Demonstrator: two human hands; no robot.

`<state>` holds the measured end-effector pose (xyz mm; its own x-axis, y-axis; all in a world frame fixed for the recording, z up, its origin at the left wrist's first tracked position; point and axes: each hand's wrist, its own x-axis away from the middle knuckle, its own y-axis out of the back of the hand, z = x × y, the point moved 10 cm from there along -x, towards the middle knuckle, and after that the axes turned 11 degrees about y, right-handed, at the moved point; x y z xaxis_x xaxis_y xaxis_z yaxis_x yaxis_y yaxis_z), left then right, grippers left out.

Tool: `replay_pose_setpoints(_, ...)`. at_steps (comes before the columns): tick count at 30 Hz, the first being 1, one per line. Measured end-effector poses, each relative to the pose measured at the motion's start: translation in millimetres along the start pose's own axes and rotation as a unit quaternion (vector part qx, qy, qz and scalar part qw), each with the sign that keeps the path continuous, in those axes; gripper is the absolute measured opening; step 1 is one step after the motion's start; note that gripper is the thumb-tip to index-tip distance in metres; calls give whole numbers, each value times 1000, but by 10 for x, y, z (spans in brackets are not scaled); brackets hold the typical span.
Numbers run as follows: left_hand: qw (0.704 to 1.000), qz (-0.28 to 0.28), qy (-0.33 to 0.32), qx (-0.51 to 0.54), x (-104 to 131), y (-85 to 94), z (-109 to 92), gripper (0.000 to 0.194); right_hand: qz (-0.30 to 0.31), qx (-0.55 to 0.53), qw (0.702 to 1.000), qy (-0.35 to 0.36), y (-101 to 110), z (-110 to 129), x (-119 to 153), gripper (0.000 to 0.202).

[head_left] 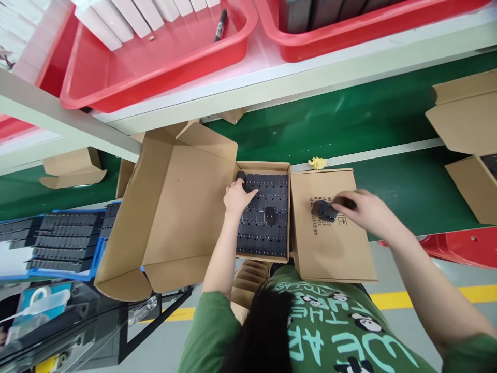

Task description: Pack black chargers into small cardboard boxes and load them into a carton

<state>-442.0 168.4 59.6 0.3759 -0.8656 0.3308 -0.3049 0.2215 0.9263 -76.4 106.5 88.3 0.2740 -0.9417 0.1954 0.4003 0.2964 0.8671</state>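
Note:
My left hand (236,198) is at the far left corner of an open cardboard box (289,210), its fingers and thumb around a small black block (241,176). Rows of similar black blocks with tiny shiny metal points fill this box. One loose block (269,215) lies on top of the rows. To the right, my right hand (367,210) pinches a dark block (345,203) above a closed, printed carton (322,254). Another black block (324,211), slightly blurred, shows just left of those fingers; whether it is held too I cannot tell.
The box's large open lid (186,202) spreads left. A shelf (272,85) with red trays (166,83) crosses above the green bench (330,124). Crumpled yellow material (317,163) lies behind the carton. Blue trays (95,261) of black parts stand left; another open carton (471,119) is right.

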Motion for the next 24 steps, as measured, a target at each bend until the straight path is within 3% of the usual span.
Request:
replay_pose_setpoints(3, 995, 60, 20, 80, -135, -265, 55, 54, -36, -79, 993, 81, -43, 459, -751, 39)
replay_pose_setpoints(6, 979, 105, 39, 170, -248, -455, 150, 57, 12, -30, 995, 93, -462, 756, -1486, 44)
replay_pose_setpoints(9, 969, 108, 42, 219, -263, -530, 268, 54, 57, 70, 994, 67, -855, 852, -1883, 42)
replay_pose_setpoints(12, 966, 106, 41, 234, -221, -577, 355, 54, 83, 162, 982, 48, -1048, 840, -1988, 48)
replay_pose_setpoints(15, 963, 116, 28, 243, -182, -623, 335, 57, 62, 233, 969, 51, -1044, 823, -2034, 56)
replay_pose_setpoints(21, 962, 128, -4, 242, -180, -673, 164, 57, 101, 235, 966, 43, -1225, 850, -2079, 49)
replay_pose_setpoints(24, 963, 120, -20, 241, -193, -662, 100, 60, 85, 241, 967, 26, -1204, 964, -2010, 51)
